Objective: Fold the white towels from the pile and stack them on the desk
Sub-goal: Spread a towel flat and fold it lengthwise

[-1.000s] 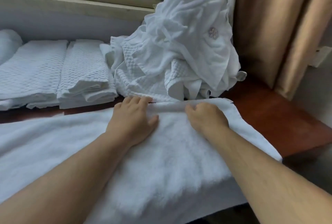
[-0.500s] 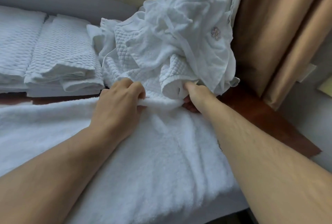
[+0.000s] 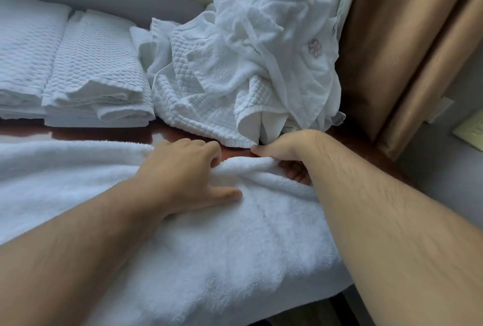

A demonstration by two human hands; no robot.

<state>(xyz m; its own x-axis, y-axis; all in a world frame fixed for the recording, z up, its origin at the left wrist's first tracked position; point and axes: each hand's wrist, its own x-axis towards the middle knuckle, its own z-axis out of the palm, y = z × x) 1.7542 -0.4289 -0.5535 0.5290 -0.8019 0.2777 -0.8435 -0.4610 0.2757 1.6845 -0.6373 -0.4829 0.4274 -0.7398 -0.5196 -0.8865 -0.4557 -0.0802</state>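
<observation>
Hands [image 3: 188, 169] grip towel [image 3: 209, 234]; pile [image 3: 248, 64] just behind.

The right hand [image 3: 283, 149] hides its grip under the bunched towel [image 3: 209, 234] edge — the towel runs off frame left.

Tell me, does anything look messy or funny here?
Yes. The pile of unfolded towels by the curtain is a crumpled, leaning heap, unlike the neat folded stacks beside it. The far edge of the fluffy towel is bunched up where the left hand and right hand grip it.
</observation>
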